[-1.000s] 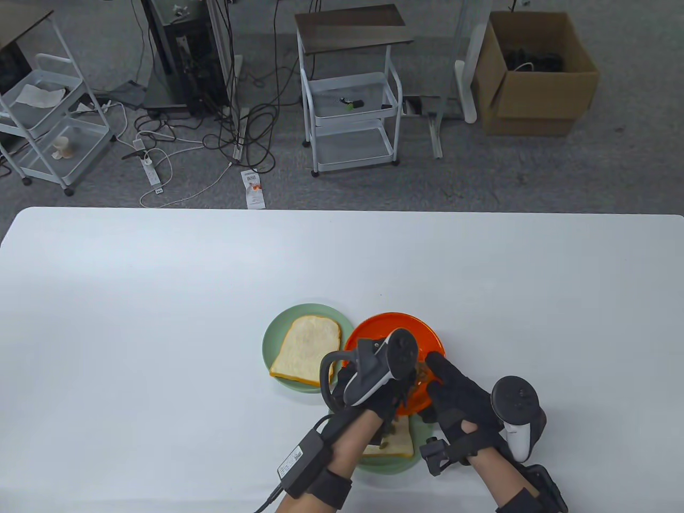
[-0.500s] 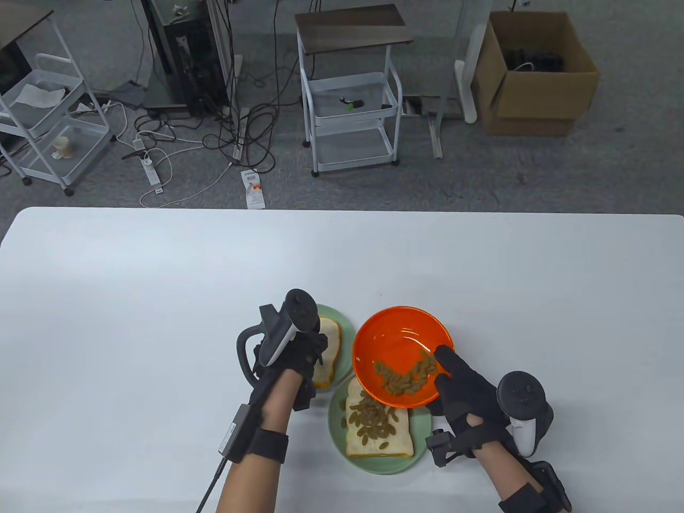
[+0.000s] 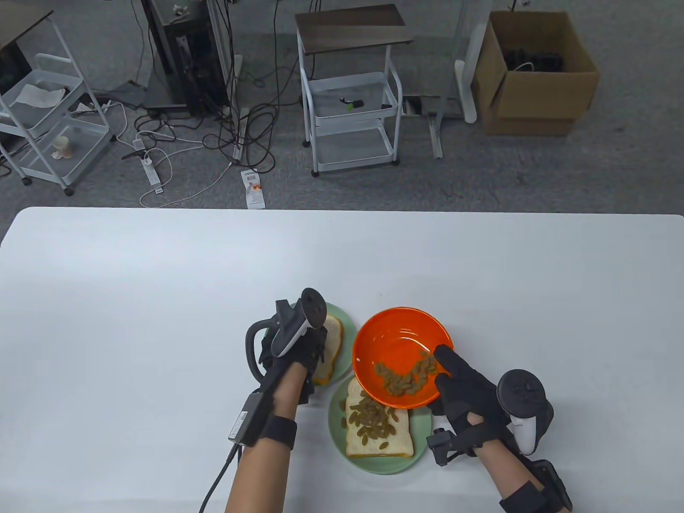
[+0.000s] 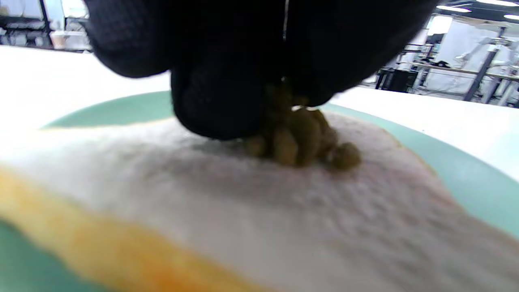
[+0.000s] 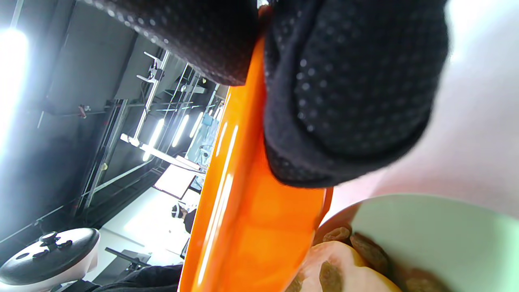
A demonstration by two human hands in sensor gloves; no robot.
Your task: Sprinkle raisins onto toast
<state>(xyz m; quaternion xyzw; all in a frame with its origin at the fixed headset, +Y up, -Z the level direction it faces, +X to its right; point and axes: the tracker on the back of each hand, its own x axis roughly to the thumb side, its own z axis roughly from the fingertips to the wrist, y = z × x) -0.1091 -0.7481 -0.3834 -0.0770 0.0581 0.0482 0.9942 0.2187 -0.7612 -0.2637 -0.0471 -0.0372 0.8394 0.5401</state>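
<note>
My left hand is over the far toast on the left green plate. In the left wrist view its fingertips pinch a clump of raisins that touches this toast. My right hand grips the rim of the orange bowl, thumb inside, and holds it above the near plate. Raisins lie in the bowl's near side. The near toast on its green plate is covered with raisins. The right wrist view shows the bowl gripped by a finger.
The white table stretches wide to the left, right and far side of the plates. The two plates sit close together near the front edge. Carts, cables and a cardboard box stand on the floor beyond the table.
My left hand has left the bowl and near toast and moved left onto the far toast with raisins. The bowl has shifted slightly, uncovering the raisin-covered near toast.
</note>
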